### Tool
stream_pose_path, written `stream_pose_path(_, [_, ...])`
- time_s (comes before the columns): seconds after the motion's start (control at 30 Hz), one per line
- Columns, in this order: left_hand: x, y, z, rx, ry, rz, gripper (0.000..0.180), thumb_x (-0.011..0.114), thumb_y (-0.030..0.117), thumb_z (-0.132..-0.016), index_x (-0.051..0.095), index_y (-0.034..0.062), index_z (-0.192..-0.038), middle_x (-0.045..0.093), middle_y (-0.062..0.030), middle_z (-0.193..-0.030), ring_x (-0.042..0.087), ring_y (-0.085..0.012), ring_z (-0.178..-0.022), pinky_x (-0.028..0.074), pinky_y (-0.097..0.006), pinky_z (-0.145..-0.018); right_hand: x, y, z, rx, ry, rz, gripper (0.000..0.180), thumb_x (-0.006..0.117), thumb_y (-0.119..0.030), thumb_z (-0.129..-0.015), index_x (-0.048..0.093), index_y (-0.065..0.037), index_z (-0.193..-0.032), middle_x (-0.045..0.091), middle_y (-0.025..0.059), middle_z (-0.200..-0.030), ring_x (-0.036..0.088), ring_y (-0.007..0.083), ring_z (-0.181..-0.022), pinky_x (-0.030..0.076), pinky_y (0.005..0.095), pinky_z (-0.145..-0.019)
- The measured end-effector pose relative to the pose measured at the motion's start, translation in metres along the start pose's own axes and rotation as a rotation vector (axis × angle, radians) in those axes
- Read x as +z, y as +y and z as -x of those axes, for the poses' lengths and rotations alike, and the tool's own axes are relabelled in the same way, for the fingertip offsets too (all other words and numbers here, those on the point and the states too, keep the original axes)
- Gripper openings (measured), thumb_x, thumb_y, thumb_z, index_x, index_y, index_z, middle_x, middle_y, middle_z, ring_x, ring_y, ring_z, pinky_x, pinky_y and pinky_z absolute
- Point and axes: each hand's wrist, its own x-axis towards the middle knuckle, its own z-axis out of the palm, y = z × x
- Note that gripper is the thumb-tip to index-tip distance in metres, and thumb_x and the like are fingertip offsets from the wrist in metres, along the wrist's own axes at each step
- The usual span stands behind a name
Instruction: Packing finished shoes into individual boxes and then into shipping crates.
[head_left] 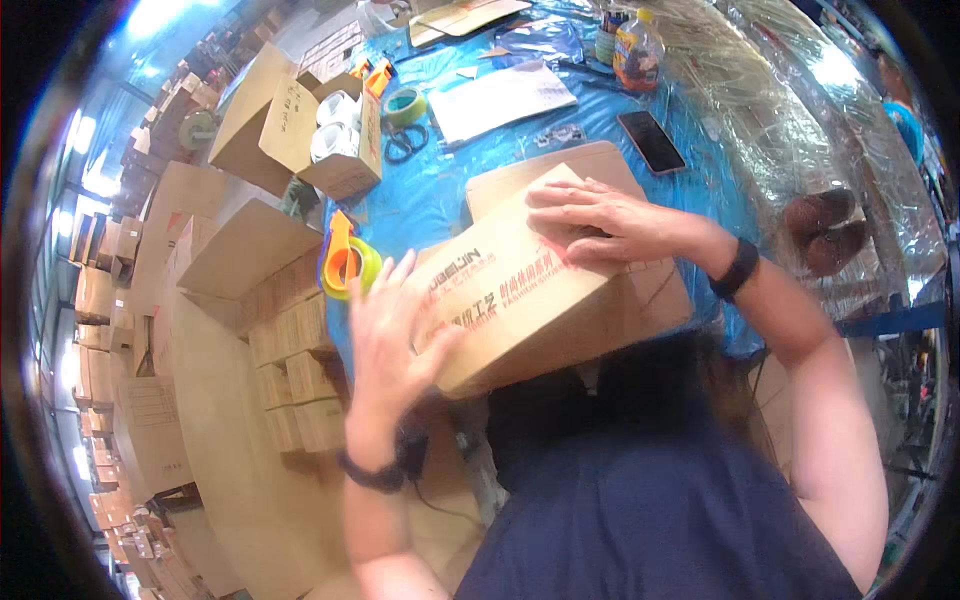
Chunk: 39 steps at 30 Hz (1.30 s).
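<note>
A brown cardboard shoe box (500,285) with red and black print lies tilted in front of me at the table's near edge. My right hand (615,225) rests flat on its upper right part, fingers stretched out. At the box's left end is my left hand (390,340), slightly blurred, its fingers spread and its thumb reaching over the top face. Flat brown cardboard (590,160) shows behind the box. Close to the left fingertips is an orange tape dispenser (340,245) with a yellow-green roll. The box's underside is hidden.
Blue plastic (440,205) covers the table. On it are white paper (500,100), a phone (652,142), a bottle (638,55), scissors (405,145) and a tape roll (404,106). A carton (350,175) holds white rolls. Leftward, a large open carton (215,400) contains several small boxes.
</note>
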Motion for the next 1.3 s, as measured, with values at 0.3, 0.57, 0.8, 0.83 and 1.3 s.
stream_pose_path(0.3, [0.007, 0.021, -0.029, -0.04, -0.419, -0.122, 0.109, 0.08, 0.058, -0.072, 0.03, 0.0094, -0.156, 0.029, -0.0336, -0.155, 0.03, -0.0499, -0.144, 0.026, -0.054, -0.119, -0.013, -0.031, -0.006, -0.007, -0.137, 0.251, 0.08, 0.079, -0.049, -0.075, 0.053, -0.015, -0.143, 0.043, 0.0128, -0.153, 0.037, 0.0313, -0.144, 0.032, 0.0545, -0.116])
stream_pose_path(0.57, [0.001, 0.01, -0.017, -0.064, -0.348, -0.101, 0.088, 0.075, 0.049, -0.081, 0.041, 0.0071, -0.151, 0.038, -0.0295, -0.153, 0.039, -0.0421, -0.141, 0.024, -0.055, -0.118, -0.037, -0.02, -0.008, -0.011, -0.021, 0.052, 0.047, 0.074, -0.034, -0.085, 0.067, -0.013, -0.127, 0.065, 0.0097, -0.129, 0.063, 0.0312, -0.116, 0.052, 0.0391, -0.096])
stream_pose_path(0.8, [0.041, 0.039, 0.063, 0.05, -0.052, -0.065, 0.072, 0.078, 0.018, -0.081, 0.049, 0.0084, -0.146, 0.049, -0.0172, -0.15, 0.046, -0.033, -0.14, 0.032, -0.05, -0.117, -0.011, -0.014, 0.053, -0.109, -0.008, 0.383, 0.066, 0.071, -0.044, -0.083, 0.055, -0.018, -0.141, 0.053, 0.0027, -0.148, 0.045, 0.023, -0.141, 0.026, 0.0514, -0.121])
stream_pose_path(0.83, [0.049, 0.036, 0.062, 0.073, 0.007, -0.14, 0.066, 0.074, 0.011, -0.08, 0.054, 0.009, -0.143, 0.052, -0.0155, -0.148, 0.048, -0.0326, -0.138, 0.035, -0.049, -0.114, -0.013, -0.021, 0.051, -0.081, -0.028, 0.455, 0.074, 0.072, -0.048, -0.08, 0.05, -0.019, -0.145, 0.048, 0.0026, -0.153, 0.041, 0.0224, -0.144, 0.018, 0.0518, -0.124])
stream_pose_path(1.3, [0.091, -0.022, 0.051, -0.453, 0.209, 1.198, 0.071, 0.063, 0.031, -0.091, 0.036, -0.0007, -0.148, 0.043, -0.0158, -0.146, 0.042, -0.0268, -0.134, 0.035, -0.039, -0.114, 0.022, 0.0, 0.017, 0.484, 0.394, -0.446, 0.051, 0.059, -0.016, -0.097, 0.047, 0.003, -0.144, 0.056, 0.0159, -0.142, 0.052, 0.0215, -0.129, 0.039, 0.0338, -0.11])
